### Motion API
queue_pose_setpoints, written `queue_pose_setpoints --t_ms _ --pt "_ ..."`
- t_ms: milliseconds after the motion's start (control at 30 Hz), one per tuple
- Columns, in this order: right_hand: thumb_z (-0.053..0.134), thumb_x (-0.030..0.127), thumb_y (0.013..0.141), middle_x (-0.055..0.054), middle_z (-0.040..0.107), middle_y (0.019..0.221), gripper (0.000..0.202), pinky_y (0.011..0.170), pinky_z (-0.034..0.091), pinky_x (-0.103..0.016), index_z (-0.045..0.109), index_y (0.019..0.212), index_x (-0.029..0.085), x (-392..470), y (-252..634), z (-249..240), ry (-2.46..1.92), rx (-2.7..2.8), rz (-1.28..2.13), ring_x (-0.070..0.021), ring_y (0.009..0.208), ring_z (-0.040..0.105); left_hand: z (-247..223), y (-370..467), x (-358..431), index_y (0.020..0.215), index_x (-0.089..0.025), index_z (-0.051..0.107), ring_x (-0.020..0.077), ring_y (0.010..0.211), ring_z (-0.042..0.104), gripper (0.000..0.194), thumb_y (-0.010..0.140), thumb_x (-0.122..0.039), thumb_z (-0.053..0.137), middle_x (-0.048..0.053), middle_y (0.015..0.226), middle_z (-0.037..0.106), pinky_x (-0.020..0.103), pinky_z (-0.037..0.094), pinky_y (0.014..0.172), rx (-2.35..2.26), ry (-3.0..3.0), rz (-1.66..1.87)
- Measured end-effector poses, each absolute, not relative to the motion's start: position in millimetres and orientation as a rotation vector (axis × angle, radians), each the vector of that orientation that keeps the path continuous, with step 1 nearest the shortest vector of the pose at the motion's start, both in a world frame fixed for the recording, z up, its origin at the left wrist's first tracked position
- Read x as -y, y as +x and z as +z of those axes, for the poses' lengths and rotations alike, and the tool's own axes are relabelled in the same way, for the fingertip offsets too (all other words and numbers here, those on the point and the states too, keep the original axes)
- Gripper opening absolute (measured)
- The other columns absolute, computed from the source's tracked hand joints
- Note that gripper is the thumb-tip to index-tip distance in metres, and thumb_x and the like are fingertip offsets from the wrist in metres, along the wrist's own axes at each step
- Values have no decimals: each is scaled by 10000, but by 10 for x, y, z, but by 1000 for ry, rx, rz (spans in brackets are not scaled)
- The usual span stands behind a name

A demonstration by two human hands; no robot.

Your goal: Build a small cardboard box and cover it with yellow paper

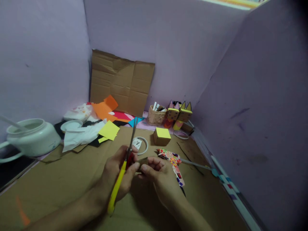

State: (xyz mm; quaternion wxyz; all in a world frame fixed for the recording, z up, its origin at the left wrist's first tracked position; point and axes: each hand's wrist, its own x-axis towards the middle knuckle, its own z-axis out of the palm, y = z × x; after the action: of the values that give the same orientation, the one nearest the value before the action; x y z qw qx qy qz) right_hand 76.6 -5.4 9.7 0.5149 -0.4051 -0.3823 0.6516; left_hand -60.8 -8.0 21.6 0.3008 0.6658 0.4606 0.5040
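Note:
A pair of scissors (117, 187) with a yellow handle rests in my left hand (113, 171), its blades pointing up and away from me. The thumb and fingers of that hand also pinch a small brown cardboard piece (142, 163) at its left edge. From the other side, my right hand (162, 176) is closed on the same piece, which the fingers partly cover. Just beyond my hands lie a roll of white tape (145, 146) and a small cardboard box with a yellow top (162, 136). A flower-patterned glue gun (175, 162) lies to the right of my right hand.
A cardboard sheet (121, 81) leans on the back wall. A woven basket of markers (156, 115) stands near two cardboard figures with pointed ears (180, 115). To the left are a white pot (36, 138), crumpled tissue (83, 136) and orange paper (104, 107). Cardboard (79, 179) covers the table.

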Motion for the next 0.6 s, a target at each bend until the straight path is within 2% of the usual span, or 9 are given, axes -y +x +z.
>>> queue_pose_setpoints --t_ms 200,333,467,600 --pt "819 310 502 -29 689 617 232 570 515 -216 714 626 144 -20 912 217 -1048 888 1443 -122 590 618 252 -819 -74 935 -208 534 143 690 536 109 859 -184 459 -11 770 559 249 432 627 -1244 2301 1084" --pt "807 343 529 -48 708 665 250 606 534 -234 727 662 147 -78 1042 274 -1053 940 1344 -143 650 642 238 -933 -148 1062 -207 515 188 783 535 291 808 -105 415 32 863 573 304 444 716 -1217 2444 924" --pt "798 329 544 -60 721 684 242 611 548 -264 734 698 153 -106 1102 264 -1082 955 1259 -166 667 656 130 -964 -162 1303 -244 375 222 937 530 591 743 -55 360 64 1039 572 350 455 821 -1284 2499 875" --pt "788 291 563 -52 718 678 203 620 559 -278 734 708 159 -101 1109 270 -1096 959 1214 -166 657 656 73 -976 -112 1394 -245 278 261 1058 497 692 731 -69 374 101 1182 540 435 417 925 -1304 2515 725"
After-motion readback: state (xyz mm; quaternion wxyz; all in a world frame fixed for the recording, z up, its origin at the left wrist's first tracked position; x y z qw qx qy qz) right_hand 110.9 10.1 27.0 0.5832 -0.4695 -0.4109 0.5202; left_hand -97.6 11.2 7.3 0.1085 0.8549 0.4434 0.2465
